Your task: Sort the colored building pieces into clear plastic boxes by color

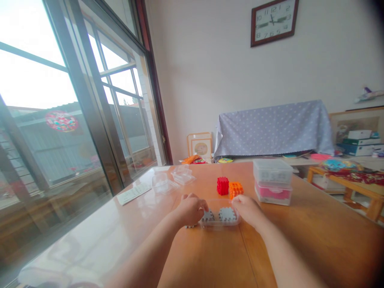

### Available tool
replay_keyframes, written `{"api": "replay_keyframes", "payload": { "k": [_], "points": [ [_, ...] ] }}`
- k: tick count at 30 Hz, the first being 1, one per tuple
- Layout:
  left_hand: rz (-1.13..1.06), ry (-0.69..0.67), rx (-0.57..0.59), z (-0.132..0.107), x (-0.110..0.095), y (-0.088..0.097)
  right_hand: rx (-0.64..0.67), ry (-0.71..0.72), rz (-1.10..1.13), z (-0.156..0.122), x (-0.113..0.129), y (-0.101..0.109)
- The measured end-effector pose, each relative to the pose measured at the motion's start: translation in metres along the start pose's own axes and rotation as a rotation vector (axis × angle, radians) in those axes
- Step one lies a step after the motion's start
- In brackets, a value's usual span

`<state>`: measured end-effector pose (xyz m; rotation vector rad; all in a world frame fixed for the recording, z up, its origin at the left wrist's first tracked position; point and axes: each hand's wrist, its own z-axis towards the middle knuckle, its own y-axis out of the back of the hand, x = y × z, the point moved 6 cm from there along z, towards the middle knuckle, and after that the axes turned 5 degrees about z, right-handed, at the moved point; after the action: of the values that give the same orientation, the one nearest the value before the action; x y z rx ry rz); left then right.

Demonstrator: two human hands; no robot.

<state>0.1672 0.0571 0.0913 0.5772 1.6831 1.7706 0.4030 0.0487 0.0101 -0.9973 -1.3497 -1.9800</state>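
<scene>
A shallow clear plastic box (220, 224) sits on the table in front of me, with notched grey foam pieces inside: one left grey piece (207, 216) and one right grey piece (227, 214). My left hand (190, 209) reaches over the box's left side, its fingers curled down onto the left grey piece. Gripping the box's right rim is my right hand (246, 209), thumb and fingers closed. Under my left hand, outside the box, the edge of another grey piece (190, 227) shows. A red notched cube (222, 186) and an orange notched cube (236, 189) stand just behind the box.
Two stacked lidded boxes stand at right, a clear box (272, 171) above one with pink contents (273, 193). Clear empty containers (163, 182) and a paper sheet (134, 194) lie at left, near the window. A cloth-covered object (270, 128) is beyond the table (207, 260).
</scene>
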Motion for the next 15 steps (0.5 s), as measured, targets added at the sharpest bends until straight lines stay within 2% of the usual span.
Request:
{"api": "replay_keyframes", "payload": {
  "k": [4, 8, 11, 15],
  "points": [
    [-0.06, 0.012, -0.055, -0.005, 0.015, 0.005, 0.002, -0.007, 0.008, 0.0, -0.002, 0.0],
    [-0.13, 0.071, -0.085, -0.016, 0.043, 0.007, 0.007, -0.013, 0.022, -0.001, -0.002, -0.001],
    [-0.174, 0.089, -0.035, -0.026, 0.059, 0.0, 0.011, -0.012, 0.02, -0.001, -0.003, -0.001],
    [-0.163, 0.099, 0.041, -0.035, 0.067, -0.015, 0.013, -0.015, 0.012, -0.001, -0.002, 0.0]
  ]
}}
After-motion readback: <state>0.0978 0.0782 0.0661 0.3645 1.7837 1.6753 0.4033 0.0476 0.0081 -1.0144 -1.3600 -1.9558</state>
